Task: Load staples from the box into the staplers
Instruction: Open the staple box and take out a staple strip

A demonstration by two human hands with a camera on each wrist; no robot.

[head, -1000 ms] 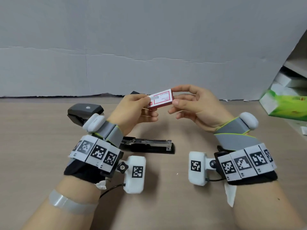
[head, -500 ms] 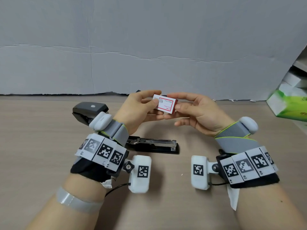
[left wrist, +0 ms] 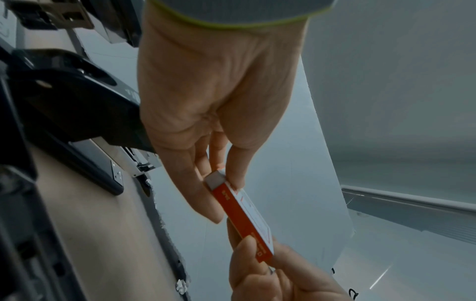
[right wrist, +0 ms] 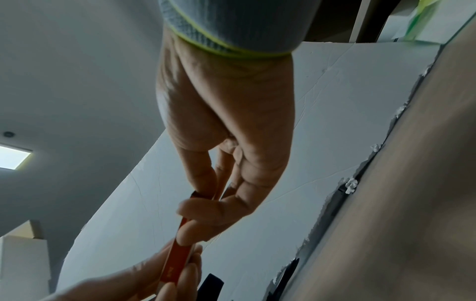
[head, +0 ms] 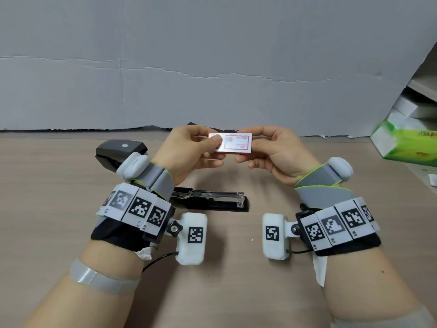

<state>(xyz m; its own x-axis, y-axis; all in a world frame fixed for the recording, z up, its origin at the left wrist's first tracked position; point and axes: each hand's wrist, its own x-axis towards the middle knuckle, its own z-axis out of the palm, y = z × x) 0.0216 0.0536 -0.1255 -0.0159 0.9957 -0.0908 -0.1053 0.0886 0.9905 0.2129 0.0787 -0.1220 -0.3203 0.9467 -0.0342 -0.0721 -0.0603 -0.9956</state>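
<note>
A small white and red staple box (head: 233, 143) (left wrist: 242, 215) (right wrist: 179, 262) is held level above the table between both hands. My left hand (head: 189, 150) pinches its left end, thumb on the top face. My right hand (head: 274, 147) pinches its right end between thumb and fingers. Below them a black stapler (head: 208, 201) lies on the table swung open, its metal staple channel exposed. Its black top arm (head: 120, 150) (left wrist: 77, 106) stands raised behind my left wrist. No loose staples show.
A green and white tissue box (head: 406, 144) sits at the right table edge beside shelves with white boxes. A grey foam board wall (head: 212, 67) closes the back. Another dark object (head: 196, 124) peeks out behind my left hand.
The box has been turned from tilted to level and wide side up. Both hands have shifted their grip to its two ends. The stapler has not moved.
</note>
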